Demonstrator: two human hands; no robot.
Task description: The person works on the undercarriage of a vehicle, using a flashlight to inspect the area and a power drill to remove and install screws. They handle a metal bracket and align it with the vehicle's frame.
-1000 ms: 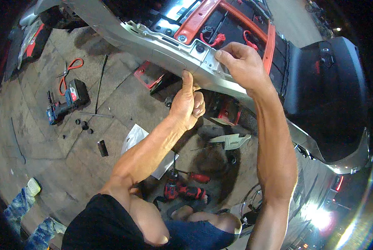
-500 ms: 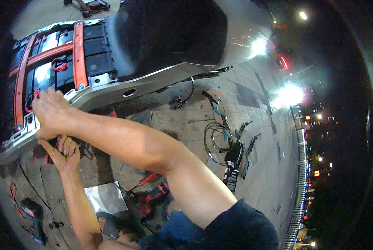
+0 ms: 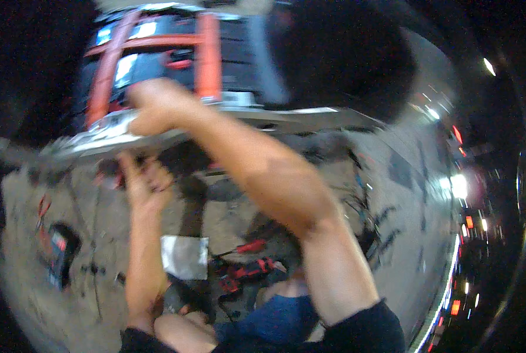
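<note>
At the upper left lies an open frame with orange bars (image 3: 209, 59) across dark blocks, a red cable (image 3: 179, 63) between them. My right hand (image 3: 157, 106) is on the frame's pale metal rim (image 3: 98, 134), its fingers curled over the edge; anything inside them is hidden and blurred. Just below the rim is my left hand (image 3: 150, 183). Its thumb points up to the rim's underside while the other fingers curl in. Whatever they grip, if anything, cannot be made out.
On the floor near my forearms lie a pale flat sheet (image 3: 185, 257), a red-handled screwdriver (image 3: 251, 246) and a red-and-black power tool (image 3: 248, 272). A black device (image 3: 63, 254) lies far left. Dark parts and cables (image 3: 372, 235) are spread at the right, beneath a dark curved panel (image 3: 339, 53).
The view has swung, so the frame and both hands sit further right and now look blurred. Both hands keep about the same places at the rim, right above and left below.
</note>
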